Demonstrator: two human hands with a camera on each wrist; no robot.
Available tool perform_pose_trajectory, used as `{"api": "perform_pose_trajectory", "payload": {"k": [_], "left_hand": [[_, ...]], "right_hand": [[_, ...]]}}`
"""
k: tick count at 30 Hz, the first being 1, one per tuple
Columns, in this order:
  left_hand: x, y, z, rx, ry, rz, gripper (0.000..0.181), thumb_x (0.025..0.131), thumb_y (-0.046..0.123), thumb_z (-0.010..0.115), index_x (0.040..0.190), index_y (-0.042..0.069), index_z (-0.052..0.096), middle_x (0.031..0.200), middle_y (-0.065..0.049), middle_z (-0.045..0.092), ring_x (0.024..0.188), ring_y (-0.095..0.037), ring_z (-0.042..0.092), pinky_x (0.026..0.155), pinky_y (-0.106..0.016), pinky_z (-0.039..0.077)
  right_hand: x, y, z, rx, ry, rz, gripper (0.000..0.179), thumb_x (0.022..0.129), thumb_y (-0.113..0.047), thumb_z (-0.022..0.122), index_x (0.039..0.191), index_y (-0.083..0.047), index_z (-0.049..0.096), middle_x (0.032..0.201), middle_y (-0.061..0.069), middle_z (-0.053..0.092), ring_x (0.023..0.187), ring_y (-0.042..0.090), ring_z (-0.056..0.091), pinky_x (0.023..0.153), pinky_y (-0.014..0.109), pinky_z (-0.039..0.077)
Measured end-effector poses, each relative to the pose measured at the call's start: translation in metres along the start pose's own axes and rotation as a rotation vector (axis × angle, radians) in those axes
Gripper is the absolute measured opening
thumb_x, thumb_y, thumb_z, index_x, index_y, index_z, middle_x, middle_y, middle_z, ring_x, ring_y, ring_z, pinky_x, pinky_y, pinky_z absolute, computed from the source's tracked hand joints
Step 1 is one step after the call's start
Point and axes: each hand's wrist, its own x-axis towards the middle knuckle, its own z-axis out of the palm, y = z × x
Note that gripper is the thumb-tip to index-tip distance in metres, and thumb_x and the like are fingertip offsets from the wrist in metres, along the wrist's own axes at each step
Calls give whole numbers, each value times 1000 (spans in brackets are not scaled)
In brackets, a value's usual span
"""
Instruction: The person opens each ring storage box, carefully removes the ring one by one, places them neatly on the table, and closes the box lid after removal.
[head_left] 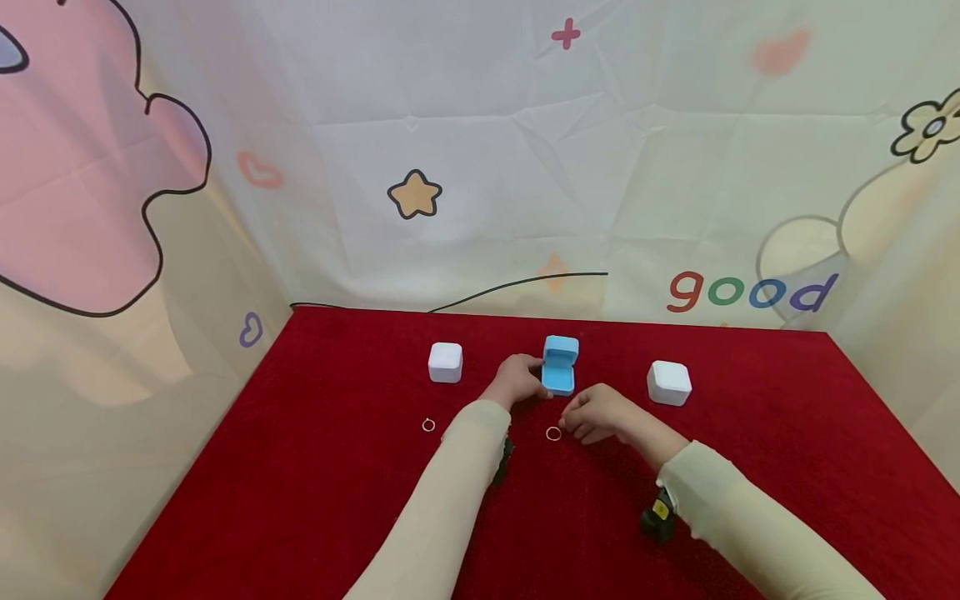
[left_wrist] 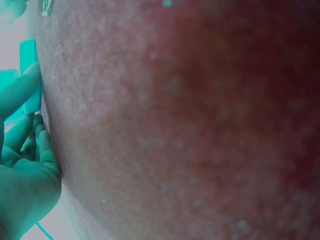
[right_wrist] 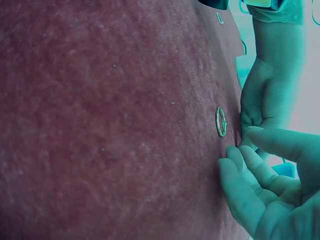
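A small light-blue ring box [head_left: 558, 380] stands on the red cloth with its lid raised. My left hand [head_left: 517, 379] is at its left side, holding it between thumb and fingers; the left wrist view shows the thumb [left_wrist: 30, 75] against the box [left_wrist: 29, 50]. To the right, my right hand [head_left: 600, 412] hovers low over the cloth with loosely bent fingers and nothing in them. A thin gold-coloured ring [head_left: 553, 433] lies just left of its fingertips, apart from them in the right wrist view. Another ring [head_left: 428, 425] lies farther left.
One closed white box [head_left: 446, 362] stands left of the left hand, and a second white box [head_left: 669, 383] stands at the right. Red cloth [head_left: 315, 467] covers the table, which ends at a printed fabric backdrop [head_left: 480, 167]. Both forearms reach in from the front.
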Motion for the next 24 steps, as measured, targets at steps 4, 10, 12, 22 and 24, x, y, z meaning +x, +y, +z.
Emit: {"api": "perform_pose_trajectory", "payload": {"k": [4,10,12,22,24], "left_hand": [[-1,-1,0,-1,-6,3,60,86,10,80,143,5,60,145,-12,62,131,-27,55,110,-39,51],[4,-4,0,-30,-21,-4,61,86,9,80,143,5,60,145,-12,61,132,-27,55,112,-41,50],[7,-5,0,-33,-28,-4,61,86,9,80,143,4,60,145,-13,61,131,-28,55,111,-41,50],[4,-5,-1,-22,-27,11,60,85,8,81,142,4,61,144,-13,63,129,-28,57,111,-41,51],[1,-3,0,-18,-14,15,60,85,8,81,141,4,61,143,-13,63,129,-28,57,111,-42,51]], "right_hand": [[2,1,-2,1,2,21,28,95,-12,64,113,8,72,103,15,78,79,13,69,81,39,65],[0,-3,-7,-7,13,32,30,96,-15,64,115,7,72,106,17,77,82,15,69,82,41,64],[-1,-4,-8,-14,19,33,31,97,-17,64,116,6,72,105,17,76,82,15,69,82,41,64],[-3,-11,-18,-53,78,7,34,100,-20,63,118,7,69,106,17,74,86,16,66,85,41,63],[-4,-12,-21,-63,84,-2,35,100,-20,62,119,8,69,107,18,74,87,16,66,84,40,63]]}}
